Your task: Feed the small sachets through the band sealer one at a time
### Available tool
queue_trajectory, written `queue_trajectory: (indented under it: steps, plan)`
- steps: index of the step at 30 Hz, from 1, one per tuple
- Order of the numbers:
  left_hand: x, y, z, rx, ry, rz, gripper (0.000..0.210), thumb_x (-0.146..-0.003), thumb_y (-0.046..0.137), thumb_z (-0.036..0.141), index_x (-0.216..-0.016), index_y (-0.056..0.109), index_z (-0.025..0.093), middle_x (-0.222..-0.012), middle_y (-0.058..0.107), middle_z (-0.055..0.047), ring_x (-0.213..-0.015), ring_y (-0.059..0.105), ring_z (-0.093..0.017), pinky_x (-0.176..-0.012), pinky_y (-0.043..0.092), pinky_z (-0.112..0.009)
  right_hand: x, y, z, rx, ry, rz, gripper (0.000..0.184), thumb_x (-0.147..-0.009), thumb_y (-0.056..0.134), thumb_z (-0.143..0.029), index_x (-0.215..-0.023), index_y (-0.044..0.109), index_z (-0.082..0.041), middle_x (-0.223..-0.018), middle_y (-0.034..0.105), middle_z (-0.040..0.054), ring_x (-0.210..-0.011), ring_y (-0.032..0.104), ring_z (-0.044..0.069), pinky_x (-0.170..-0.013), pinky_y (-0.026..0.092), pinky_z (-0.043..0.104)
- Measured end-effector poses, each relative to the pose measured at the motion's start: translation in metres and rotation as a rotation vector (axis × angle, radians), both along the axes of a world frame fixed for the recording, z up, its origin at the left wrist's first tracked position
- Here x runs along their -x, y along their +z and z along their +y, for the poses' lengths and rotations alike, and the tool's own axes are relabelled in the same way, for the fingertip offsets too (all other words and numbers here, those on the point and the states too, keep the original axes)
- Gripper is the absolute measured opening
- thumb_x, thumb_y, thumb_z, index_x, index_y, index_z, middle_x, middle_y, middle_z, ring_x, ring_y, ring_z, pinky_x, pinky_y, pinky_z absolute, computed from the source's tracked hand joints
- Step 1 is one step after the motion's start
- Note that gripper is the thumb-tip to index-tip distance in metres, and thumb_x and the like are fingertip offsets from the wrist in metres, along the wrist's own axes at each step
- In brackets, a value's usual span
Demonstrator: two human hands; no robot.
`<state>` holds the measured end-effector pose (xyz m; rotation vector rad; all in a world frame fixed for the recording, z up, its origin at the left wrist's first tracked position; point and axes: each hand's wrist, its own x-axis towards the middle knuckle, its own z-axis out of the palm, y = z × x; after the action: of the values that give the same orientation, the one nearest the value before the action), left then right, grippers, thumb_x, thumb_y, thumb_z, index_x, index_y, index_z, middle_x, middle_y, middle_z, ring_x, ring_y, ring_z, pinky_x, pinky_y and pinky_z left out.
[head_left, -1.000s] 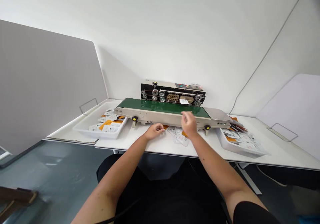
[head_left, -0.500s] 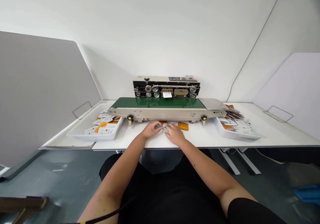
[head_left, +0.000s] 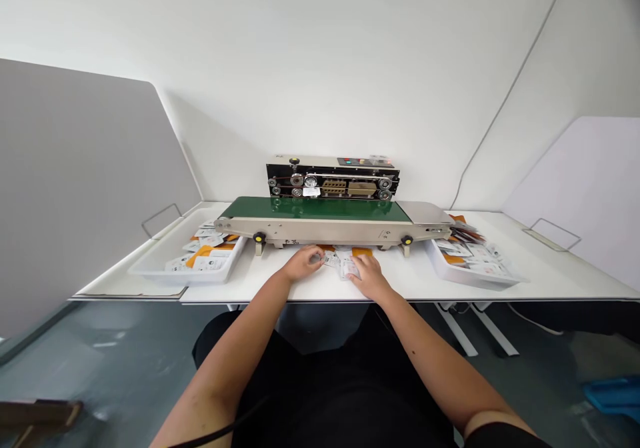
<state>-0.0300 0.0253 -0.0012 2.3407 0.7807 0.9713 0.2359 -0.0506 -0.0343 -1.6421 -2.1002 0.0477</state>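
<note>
My left hand (head_left: 304, 263) is closed, thumb and fingers pinching the edge of a small clear-and-white printed packet (head_left: 331, 259) just in front of the sealing machine. To its right, my right hand (head_left: 371, 277) rests over another white printed packet (head_left: 347, 264), touching its right side with thumb and fingers apart. An orange packet (head_left: 362, 252) lies just beyond those fingertips. More orange shows between the hands, partly under the machine. Behind them stands a band sealer (head_left: 330, 231) with a green conveyor belt (head_left: 320, 209). A white packet (head_left: 311, 192) stands at its rollers.
A translucent bin (head_left: 183, 276) of white and orange packets is on the left of the white table (head_left: 400, 288). Another filled bin (head_left: 473, 275) sits on the right. Grey panels (head_left: 85, 188) flank the table, and the machine's metal end plate (head_left: 425, 213) extends right.
My right hand has moved right, away from the left, onto a white packet. More of the packet in my left hand shows. The packet at the rollers has shifted left.
</note>
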Motion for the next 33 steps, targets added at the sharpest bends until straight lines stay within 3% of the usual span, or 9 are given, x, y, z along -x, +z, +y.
queue_trajectory:
  steps: [4, 7, 10, 13, 15, 19, 23, 28, 33]
  plan:
    - [0.001, 0.001, -0.003, -0.008, 0.012, 0.003, 0.009, -0.085, 0.067, 0.028, -0.090, 0.068, 0.021, -0.098, 0.072, -0.006, -0.097, 0.064, -0.023, -0.095, 0.047, -0.035, 0.007, 0.003, 0.004, -0.053, -0.024, 0.075, 0.050, -0.081, 0.071, -0.038, -0.127, 0.060, -0.023, -0.118, 0.054, 0.0115, -0.114, 0.051, 0.031, -0.103, 0.041, 0.046]
    - [0.003, 0.003, -0.006, 0.004, 0.027, -0.021, 0.011, -0.085, 0.067, 0.029, -0.092, 0.068, 0.021, -0.100, 0.071, -0.007, -0.098, 0.063, -0.023, -0.095, 0.047, -0.036, 0.017, 0.012, 0.003, -0.135, -0.019, 0.201, 0.032, -0.085, 0.062, -0.029, -0.117, 0.062, -0.023, -0.113, 0.054, 0.0102, -0.108, 0.055, 0.029, -0.097, 0.046, 0.044]
    - [0.005, 0.006, -0.008, 0.093, 0.022, -0.063, 0.020, -0.086, 0.067, 0.035, -0.100, 0.067, 0.020, -0.104, 0.070, -0.008, -0.099, 0.062, -0.023, -0.090, 0.048, -0.035, 0.031, 0.022, 0.001, -0.165, 0.057, 0.345, 0.021, -0.090, 0.050, -0.025, -0.107, 0.063, -0.025, -0.107, 0.057, 0.0072, -0.100, 0.059, 0.024, -0.090, 0.049, 0.039]
    - [0.005, 0.008, -0.010, 0.213, -0.064, -0.109, 0.033, -0.087, 0.067, 0.042, -0.112, 0.064, 0.019, -0.110, 0.069, -0.009, -0.098, 0.062, -0.022, -0.083, 0.049, -0.031, 0.048, 0.027, 0.003, -0.168, 0.130, 0.466, 0.020, -0.088, 0.052, -0.027, -0.104, 0.065, -0.024, -0.102, 0.064, 0.0054, -0.096, 0.062, 0.023, -0.087, 0.051, 0.036]
    - [0.005, 0.008, -0.011, 0.291, -0.132, -0.139, 0.041, -0.087, 0.067, 0.045, -0.118, 0.061, 0.018, -0.109, 0.068, -0.009, -0.093, 0.063, -0.020, -0.078, 0.048, -0.029, 0.057, 0.027, 0.005, -0.145, 0.158, 0.570, 0.021, -0.086, 0.056, -0.029, -0.104, 0.066, -0.024, -0.103, 0.068, 0.0049, -0.097, 0.063, 0.023, -0.087, 0.051, 0.036]
    - [0.003, 0.004, -0.010, 0.409, -0.155, -0.196, 0.052, -0.085, 0.070, 0.046, -0.126, 0.058, 0.017, -0.087, 0.066, -0.003, -0.075, 0.060, -0.016, -0.068, 0.046, -0.026, 0.066, 0.020, 0.012, 0.001, 0.208, 0.744, 0.028, -0.084, 0.060, -0.035, -0.108, 0.068, -0.025, -0.103, 0.072, 0.0027, -0.095, 0.067, 0.023, -0.086, 0.052, 0.036]
    - [0.002, 0.001, -0.007, 0.469, -0.136, -0.197, 0.046, -0.083, 0.072, 0.046, -0.118, 0.062, 0.017, -0.073, 0.060, 0.001, -0.067, 0.056, -0.014, -0.061, 0.042, -0.024, 0.061, 0.011, 0.015, 0.058, 0.169, 0.856, 0.031, -0.081, 0.064, -0.040, -0.107, 0.070, -0.023, -0.097, 0.073, 0.0033, -0.089, 0.068, 0.023, -0.081, 0.054, 0.035]
    - [0.003, 0.003, -0.004, 0.476, -0.048, -0.307, 0.040, -0.080, 0.073, 0.047, -0.104, 0.061, 0.017, -0.070, 0.059, 0.003, -0.062, 0.056, -0.013, -0.060, 0.043, -0.023, 0.054, 0.006, 0.014, 0.037, 0.061, 0.988, 0.033, -0.083, 0.062, -0.045, -0.104, 0.070, -0.021, -0.088, 0.071, 0.0043, -0.078, 0.066, 0.021, -0.073, 0.054, 0.034]
    - [0.003, 0.006, -0.003, 0.514, -0.029, -0.376, 0.042, -0.077, 0.076, 0.049, -0.099, 0.059, 0.017, -0.062, 0.055, 0.006, -0.056, 0.055, -0.011, -0.055, 0.041, -0.022, 0.053, 0.008, 0.010, 0.018, 0.080, 1.027, 0.033, -0.084, 0.063, -0.046, -0.103, 0.069, -0.020, -0.087, 0.070, 0.0052, -0.079, 0.066, 0.021, -0.073, 0.054, 0.033]
